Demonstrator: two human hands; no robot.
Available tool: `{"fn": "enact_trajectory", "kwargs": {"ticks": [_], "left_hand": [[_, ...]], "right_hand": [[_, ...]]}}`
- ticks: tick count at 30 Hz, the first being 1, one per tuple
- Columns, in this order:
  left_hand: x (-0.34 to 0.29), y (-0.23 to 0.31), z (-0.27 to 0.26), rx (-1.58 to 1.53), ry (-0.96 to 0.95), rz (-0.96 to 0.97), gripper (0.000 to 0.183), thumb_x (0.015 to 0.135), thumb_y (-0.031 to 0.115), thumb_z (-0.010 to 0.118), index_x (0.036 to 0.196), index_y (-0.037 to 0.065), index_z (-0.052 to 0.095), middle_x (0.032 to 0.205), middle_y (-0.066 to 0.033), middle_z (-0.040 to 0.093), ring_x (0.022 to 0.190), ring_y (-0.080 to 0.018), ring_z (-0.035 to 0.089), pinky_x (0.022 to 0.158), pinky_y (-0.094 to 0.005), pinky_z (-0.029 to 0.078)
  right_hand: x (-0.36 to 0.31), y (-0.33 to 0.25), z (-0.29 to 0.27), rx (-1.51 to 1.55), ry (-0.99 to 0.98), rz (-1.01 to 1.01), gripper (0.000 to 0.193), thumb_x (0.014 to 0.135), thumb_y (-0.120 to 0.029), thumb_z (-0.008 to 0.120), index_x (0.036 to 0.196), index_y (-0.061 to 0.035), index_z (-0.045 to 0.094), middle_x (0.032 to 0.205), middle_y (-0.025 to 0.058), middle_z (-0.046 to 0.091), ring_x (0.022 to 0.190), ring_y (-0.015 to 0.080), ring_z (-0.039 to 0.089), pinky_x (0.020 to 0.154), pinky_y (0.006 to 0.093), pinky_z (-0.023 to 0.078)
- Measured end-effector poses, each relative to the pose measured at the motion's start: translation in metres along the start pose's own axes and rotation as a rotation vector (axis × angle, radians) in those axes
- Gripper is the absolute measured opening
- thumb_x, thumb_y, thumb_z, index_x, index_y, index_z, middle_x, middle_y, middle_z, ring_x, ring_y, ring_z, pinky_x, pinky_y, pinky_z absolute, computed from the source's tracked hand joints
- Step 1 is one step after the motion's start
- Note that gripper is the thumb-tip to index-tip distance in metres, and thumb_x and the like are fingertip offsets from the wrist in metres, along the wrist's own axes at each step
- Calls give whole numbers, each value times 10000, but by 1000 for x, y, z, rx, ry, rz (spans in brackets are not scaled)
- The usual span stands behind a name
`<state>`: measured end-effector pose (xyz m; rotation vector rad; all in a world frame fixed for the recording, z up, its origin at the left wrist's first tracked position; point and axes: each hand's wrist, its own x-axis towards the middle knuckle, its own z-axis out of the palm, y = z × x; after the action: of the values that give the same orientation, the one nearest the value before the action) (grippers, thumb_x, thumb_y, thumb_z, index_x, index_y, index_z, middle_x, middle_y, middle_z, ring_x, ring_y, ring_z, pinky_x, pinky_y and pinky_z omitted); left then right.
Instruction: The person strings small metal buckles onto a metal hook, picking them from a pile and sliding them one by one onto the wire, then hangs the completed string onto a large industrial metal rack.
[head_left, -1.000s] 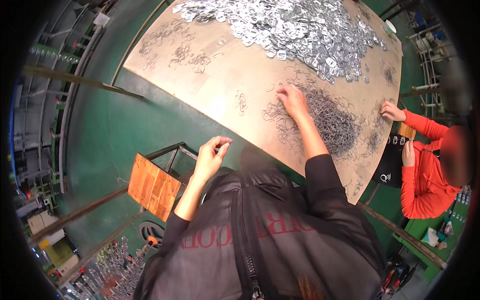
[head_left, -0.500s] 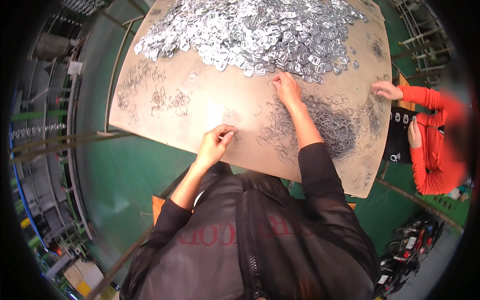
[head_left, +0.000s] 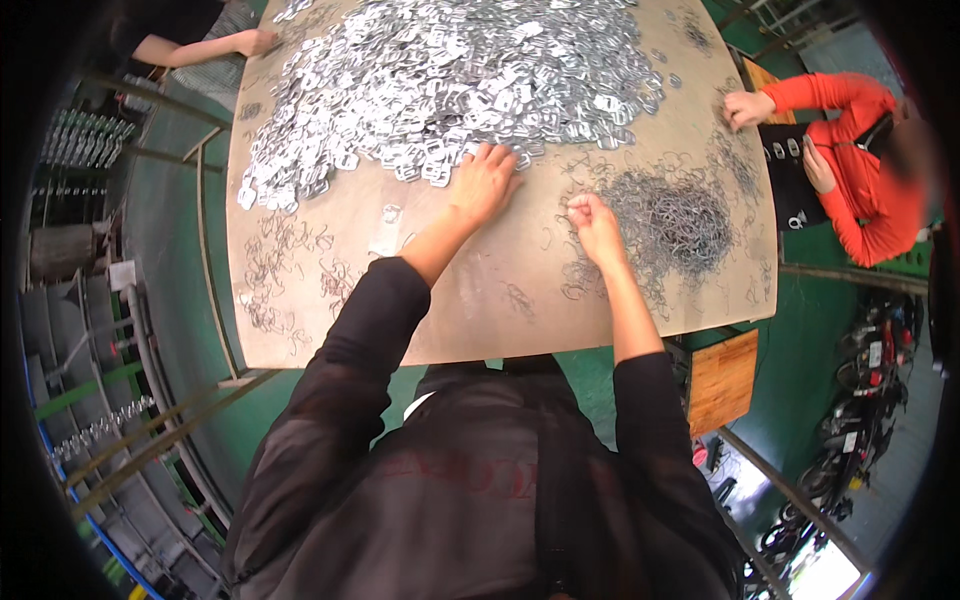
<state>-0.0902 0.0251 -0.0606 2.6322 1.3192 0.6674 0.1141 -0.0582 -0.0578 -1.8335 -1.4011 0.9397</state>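
My left hand (head_left: 482,187) reaches over the near edge of a large heap of flat silver metal buckles (head_left: 430,95). Its fingers extend onto the outermost buckles, and the palm faces down, so whatever lies beneath the fingertips is hidden. Beside a dark tangle of thin, bent wire hooks (head_left: 690,228), my right hand (head_left: 598,226) hovers at the left fringe with thumb and fingers pinched together. Anything inside that pinch is too small to make out. A small group of loose wire hooks (head_left: 518,298) lies on the board between me and the heap.
More scattered hooks (head_left: 285,265) cover the tabletop's left part, near a lone buckle (head_left: 391,213). At the right, a person in an orange top has a hand (head_left: 748,110) at the table edge. Another person's hand (head_left: 257,42) rests at the far left corner. A wooden stool (head_left: 722,380) stands below.
My left hand has gone from the near part of the table forward to the heap's edge. My right hand has drawn back from the heap to the hooks. The view has shifted.
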Motion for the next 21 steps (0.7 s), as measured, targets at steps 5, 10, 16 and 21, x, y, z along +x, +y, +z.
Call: {"fn": "enact_trajectory", "kwargs": {"ticks": [5, 10, 16, 21], "left_hand": [[24, 7, 27, 309, -115, -35, 357, 832, 310, 617, 1119, 103, 577, 1030, -53, 564, 985, -225, 515, 784, -422, 405], [32, 20, 12, 15, 52, -179, 151, 866, 179, 589, 960, 79, 651, 813, -54, 669, 742, -217, 633, 660, -378, 489], [-7, 94, -38, -1168, 31, -659, 149, 880, 101, 619, 978, -11, 632, 822, -73, 672, 708, -115, 645, 641, -241, 524], [-17, 125, -61, -1288, 106, -700, 127, 867, 59, 621, 958, -30, 621, 797, -90, 672, 711, -122, 655, 637, -232, 528]], "right_hand": [[-38, 10, -20, 370, -53, 237, 119, 856, -98, 635, 954, -31, 635, 772, 16, 642, 644, 69, 557, 572, 213, 441], [-59, -12, -54, 735, -84, 335, 131, 860, -122, 649, 939, -18, 630, 824, 44, 672, 628, 84, 602, 516, 182, 432], [-59, -41, -68, 770, -59, 230, 157, 845, -131, 668, 956, -21, 648, 887, 41, 672, 774, 75, 608, 638, 206, 460], [-48, -53, -66, 723, -59, 109, 180, 822, -138, 694, 963, -32, 661, 925, 11, 668, 792, 50, 583, 685, 200, 454]]}}
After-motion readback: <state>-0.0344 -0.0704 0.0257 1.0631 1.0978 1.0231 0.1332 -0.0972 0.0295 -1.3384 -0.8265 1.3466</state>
